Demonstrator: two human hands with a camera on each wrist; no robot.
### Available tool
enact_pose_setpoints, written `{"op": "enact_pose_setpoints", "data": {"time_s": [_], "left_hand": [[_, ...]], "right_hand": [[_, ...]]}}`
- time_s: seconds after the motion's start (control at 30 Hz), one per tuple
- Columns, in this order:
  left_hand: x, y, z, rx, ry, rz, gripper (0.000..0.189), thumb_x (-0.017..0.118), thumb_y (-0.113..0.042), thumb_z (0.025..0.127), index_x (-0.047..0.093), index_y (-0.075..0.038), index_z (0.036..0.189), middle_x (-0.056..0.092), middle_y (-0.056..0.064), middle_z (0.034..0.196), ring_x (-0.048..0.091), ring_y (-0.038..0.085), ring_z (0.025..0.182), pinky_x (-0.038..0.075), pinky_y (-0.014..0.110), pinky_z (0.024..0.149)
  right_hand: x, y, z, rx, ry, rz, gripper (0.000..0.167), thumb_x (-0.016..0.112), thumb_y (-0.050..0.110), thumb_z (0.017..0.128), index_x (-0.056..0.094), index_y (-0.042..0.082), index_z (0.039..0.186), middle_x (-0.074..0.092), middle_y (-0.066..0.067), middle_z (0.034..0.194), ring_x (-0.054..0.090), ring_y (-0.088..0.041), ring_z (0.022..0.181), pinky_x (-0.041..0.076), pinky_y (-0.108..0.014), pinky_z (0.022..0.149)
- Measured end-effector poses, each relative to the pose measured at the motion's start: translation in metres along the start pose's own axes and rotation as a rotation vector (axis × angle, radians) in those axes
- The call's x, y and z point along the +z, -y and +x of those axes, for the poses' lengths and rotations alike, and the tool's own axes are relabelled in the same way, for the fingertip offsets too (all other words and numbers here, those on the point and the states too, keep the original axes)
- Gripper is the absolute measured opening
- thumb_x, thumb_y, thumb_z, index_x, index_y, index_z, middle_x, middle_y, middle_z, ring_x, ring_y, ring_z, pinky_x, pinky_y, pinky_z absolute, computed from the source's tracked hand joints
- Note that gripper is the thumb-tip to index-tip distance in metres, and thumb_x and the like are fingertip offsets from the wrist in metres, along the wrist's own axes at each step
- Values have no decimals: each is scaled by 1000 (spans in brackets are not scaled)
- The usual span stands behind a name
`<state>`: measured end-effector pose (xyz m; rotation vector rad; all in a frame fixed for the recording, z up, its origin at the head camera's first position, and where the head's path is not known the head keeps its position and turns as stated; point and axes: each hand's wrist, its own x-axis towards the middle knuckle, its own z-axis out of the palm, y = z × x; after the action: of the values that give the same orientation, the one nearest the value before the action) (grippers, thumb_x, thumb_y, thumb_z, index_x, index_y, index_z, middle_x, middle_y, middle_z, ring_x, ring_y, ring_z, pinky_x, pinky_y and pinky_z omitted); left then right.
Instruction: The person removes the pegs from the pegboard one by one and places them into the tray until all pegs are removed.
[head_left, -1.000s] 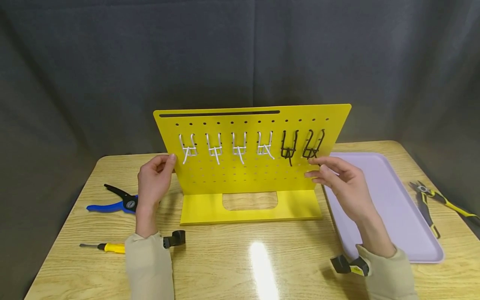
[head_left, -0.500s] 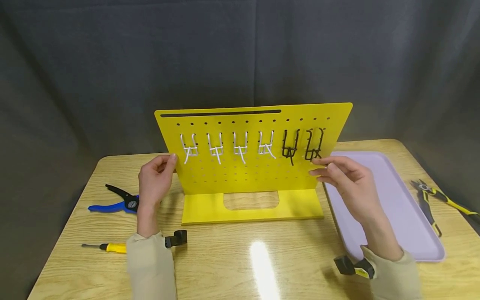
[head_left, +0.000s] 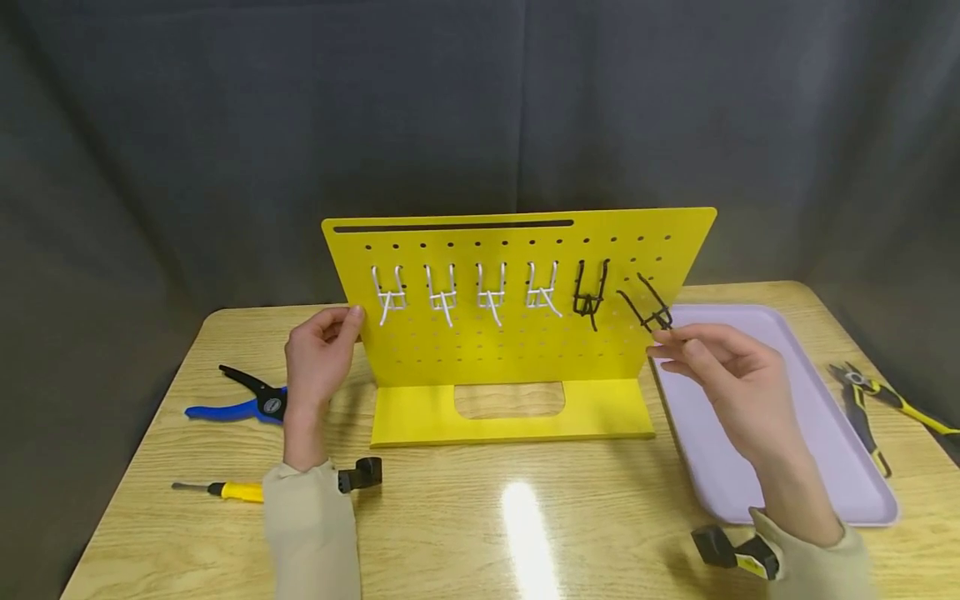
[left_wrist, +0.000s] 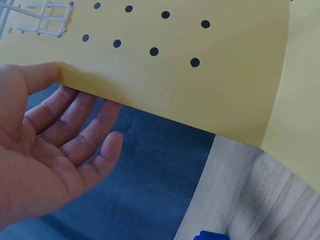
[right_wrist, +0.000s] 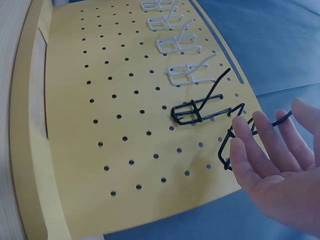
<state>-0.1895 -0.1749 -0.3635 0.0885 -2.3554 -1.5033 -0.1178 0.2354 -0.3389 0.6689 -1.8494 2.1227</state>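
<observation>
A yellow pegboard (head_left: 420,350) stands upright on its base. My left hand (head_left: 318,358) grips its left edge, thumb on the front face and fingers behind, as the left wrist view (left_wrist: 65,135) shows. Near the right edge, my right hand (head_left: 738,392) pinches a black wire hook (head_left: 658,320) by its prong between thumb and fingers. That hook is tilted, its two upper arms pointing up and left; whether they touch the board I cannot tell. Another black hook (head_left: 587,306) hangs on the board beside it. Several white hooks (head_left: 542,297) hang in a row further left.
A lilac tray (head_left: 765,467) lies right of the board, with yellow-and-black cutting pliers (head_left: 855,383) beyond it. On the left lie a blue-and-black plier-like tool (head_left: 258,406) and a yellow screwdriver (head_left: 242,492). A dark curtain (head_left: 450,108) hangs behind the table.
The rightmost black hook has come out of its holes and tilted, moving right and slightly down with my right hand. My left hand keeps its grip on the board's edge.
</observation>
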Motion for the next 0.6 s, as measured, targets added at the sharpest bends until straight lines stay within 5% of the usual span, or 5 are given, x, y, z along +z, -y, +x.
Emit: {"op": "enact_pose_setpoints", "data": {"time_s": [0.4, 0.6], "left_hand": [[-4, 5, -1, -60, 58, -44, 35, 60, -28, 96, 68, 3, 108, 67, 20, 98, 66, 30, 89, 47, 24, 81], [-6, 8, -1, -39, 82, -51, 31, 61, -24, 96, 68, 4, 108, 67, 19, 99, 66, 25, 87, 47, 23, 81]], "right_hand": [[-26, -2, -18, 21, 1, 120, 23, 38, -18, 95, 53, -22, 112, 68, -19, 108, 67, -28, 101, 52, -34, 86], [-38, -1, -25, 45, -20, 100, 24, 37, -14, 97, 56, -18, 112, 69, -16, 108, 67, -25, 100, 52, -33, 85]]}}
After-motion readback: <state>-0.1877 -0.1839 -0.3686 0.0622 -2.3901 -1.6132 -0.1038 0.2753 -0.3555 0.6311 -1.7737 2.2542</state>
